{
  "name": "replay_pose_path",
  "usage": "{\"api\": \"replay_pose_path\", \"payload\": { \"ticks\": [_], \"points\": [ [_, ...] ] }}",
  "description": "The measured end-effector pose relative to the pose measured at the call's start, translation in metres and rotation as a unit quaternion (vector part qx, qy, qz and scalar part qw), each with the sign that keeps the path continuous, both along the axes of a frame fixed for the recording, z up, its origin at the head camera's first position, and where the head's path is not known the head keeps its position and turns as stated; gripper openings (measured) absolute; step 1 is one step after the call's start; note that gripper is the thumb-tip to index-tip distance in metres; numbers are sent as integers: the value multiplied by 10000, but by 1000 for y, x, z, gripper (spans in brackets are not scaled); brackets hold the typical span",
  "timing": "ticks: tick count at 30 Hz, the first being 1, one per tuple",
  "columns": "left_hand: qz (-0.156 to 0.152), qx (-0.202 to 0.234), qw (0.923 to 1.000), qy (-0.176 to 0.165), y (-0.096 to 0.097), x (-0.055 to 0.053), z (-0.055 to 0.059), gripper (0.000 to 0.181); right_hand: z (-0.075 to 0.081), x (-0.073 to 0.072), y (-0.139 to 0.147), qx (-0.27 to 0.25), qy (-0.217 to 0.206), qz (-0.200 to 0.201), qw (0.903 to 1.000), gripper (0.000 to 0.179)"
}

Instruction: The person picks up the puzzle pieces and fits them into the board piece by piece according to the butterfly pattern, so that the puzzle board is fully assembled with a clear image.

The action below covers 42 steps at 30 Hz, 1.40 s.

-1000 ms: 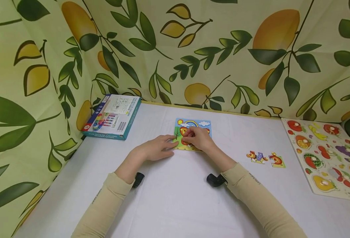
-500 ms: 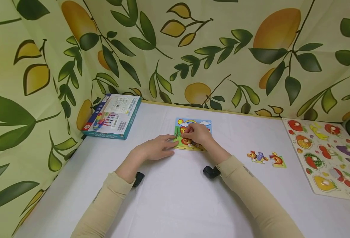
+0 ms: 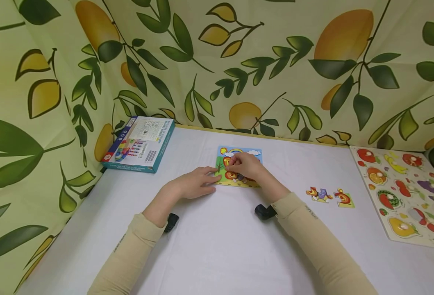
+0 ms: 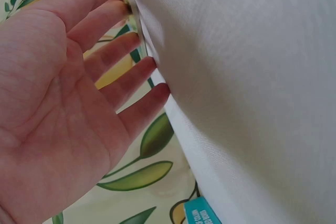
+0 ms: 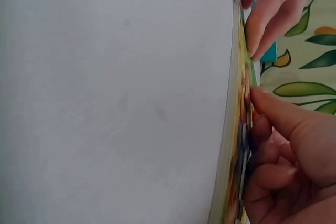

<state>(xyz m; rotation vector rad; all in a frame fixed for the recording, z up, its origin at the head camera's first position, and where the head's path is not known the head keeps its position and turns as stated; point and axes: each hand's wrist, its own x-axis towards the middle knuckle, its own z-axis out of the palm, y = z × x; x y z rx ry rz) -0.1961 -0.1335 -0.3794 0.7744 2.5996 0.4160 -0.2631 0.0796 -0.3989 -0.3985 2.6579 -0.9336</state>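
A small picture puzzle board [image 3: 253, 151] with a sky, rainbow and bear lies flat on the white table. My left hand [image 3: 198, 182] rests at its left edge with fingers extended, the fingertips on the green part. In the left wrist view that hand [image 4: 79, 93] shows its palm, fingers spread a little. My right hand [image 3: 247, 166] is over the middle of the board, thumb and forefinger pinching a puzzle piece that the fingers mostly hide. The right wrist view shows the thumb and curled fingers of this hand [image 5: 289, 156] right at the board's surface.
Two loose puzzle pieces, one with purple clothing [image 3: 320, 194] and one with a bear's face [image 3: 344, 198], lie to the right. Beyond them is a fruit puzzle board [image 3: 395, 211]. A teal-edged box [image 3: 139, 143] sits at the back left. Patterned cloth [image 3: 246, 82] walls the table.
My right hand has shifted very slightly up and left over the board, its forearm moving with it. The left hand stays at the board's left edge.
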Motion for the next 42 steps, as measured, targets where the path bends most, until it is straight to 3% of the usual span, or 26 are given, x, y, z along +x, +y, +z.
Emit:
{"api": "replay_pose_path", "payload": {
  "ticks": [6,12,20,25,35,42],
  "points": [
    [-31,-19,10000,26,1,0,1,50,-2,0,6,-338,-309,32,9989,20],
    [-49,-4,9999,107,2,0,1,49,-2,1,7,-462,-209,16,9987,20],
    [-71,49,9997,234,4,-1,3,45,-4,0,1,11,93,-191,9998,22],
    [-109,158,9989,420,6,-2,3,43,-3,-1,1,139,66,-134,9998,23],
    [-196,345,9989,252,18,-3,6,42,-3,5,11,-416,-155,21,9990,20],
    [71,274,9990,355,22,-3,8,41,4,25,35,-869,237,135,9958,24]
  ]
}}
